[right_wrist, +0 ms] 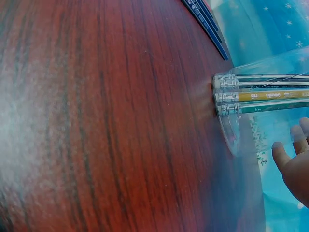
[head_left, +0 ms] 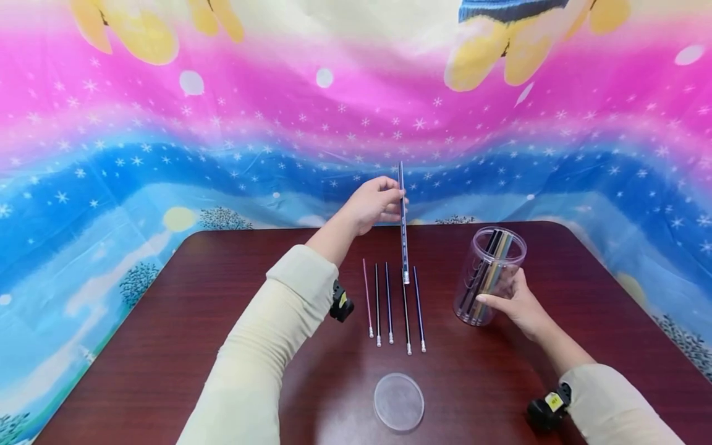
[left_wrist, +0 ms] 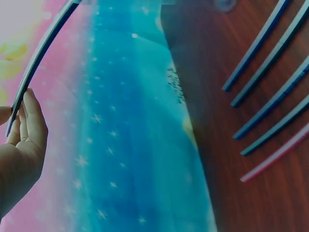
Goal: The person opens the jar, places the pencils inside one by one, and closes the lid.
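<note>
My left hand (head_left: pixel 374 204) pinches a dark blue pencil (head_left: pixel 403 235) between thumb and fingers, above the far side of the table. The pencil stands upright, its eraser end pointing down. In the left wrist view the same pencil (left_wrist: pixel 40 55) slants up from the fingertips. My right hand (head_left: pixel 520 312) holds a clear plastic jar (head_left: pixel 466 290) low on its side, and the jar tilts slightly on the table. Several pencils (right_wrist: pixel 270 95) stand inside it, erasers at the bottom; black, yellow and green ones show. Between the hands, several pencils (head_left: pixel 389 303) lie in a row, one of them pink.
A round clear lid (head_left: pixel 398 402) lies near the front of the dark red wooden table (head_left: pixel 233 272). A colourful printed cloth (head_left: pixel 311 136) hangs behind and at the sides. Each wrist wears a black camera (head_left: pixel 547 411).
</note>
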`<state>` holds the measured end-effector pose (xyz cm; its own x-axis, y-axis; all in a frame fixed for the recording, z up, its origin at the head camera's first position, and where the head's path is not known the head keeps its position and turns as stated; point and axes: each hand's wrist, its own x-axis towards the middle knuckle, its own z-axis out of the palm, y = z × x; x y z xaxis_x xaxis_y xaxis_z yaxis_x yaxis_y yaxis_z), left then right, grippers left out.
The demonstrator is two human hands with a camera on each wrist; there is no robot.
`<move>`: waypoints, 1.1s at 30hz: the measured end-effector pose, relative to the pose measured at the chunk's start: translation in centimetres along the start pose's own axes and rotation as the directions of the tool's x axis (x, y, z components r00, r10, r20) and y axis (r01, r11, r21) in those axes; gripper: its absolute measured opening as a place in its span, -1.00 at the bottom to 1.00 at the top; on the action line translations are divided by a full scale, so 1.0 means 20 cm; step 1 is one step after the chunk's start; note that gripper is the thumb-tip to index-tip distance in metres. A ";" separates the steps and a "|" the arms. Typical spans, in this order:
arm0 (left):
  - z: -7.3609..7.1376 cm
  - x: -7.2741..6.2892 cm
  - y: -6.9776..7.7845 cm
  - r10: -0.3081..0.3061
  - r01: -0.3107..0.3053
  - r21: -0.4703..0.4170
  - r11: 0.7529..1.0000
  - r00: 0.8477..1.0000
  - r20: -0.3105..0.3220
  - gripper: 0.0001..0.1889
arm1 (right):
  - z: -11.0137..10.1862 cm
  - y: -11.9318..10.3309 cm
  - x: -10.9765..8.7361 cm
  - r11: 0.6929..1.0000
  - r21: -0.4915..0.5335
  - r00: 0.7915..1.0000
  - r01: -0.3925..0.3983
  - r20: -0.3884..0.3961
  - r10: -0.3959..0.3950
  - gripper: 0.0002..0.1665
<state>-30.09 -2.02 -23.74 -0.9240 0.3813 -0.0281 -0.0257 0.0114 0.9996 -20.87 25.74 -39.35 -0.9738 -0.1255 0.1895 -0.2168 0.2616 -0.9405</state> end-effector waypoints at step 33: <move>0.40 0.18 0.22 0.138 -0.152 -0.153 0.976 0.986 -0.099 -0.87 | 0.00 0.00 0.01 1.000 0.002 1.000 0.012 0.008 -0.012 -0.29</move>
<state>-30.49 6.79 -19.53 -0.9519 0.2862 0.1099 0.0565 -0.1885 0.9804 -21.07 25.80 -39.39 -0.9706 -0.1367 0.1983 -0.2282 0.2578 -0.9389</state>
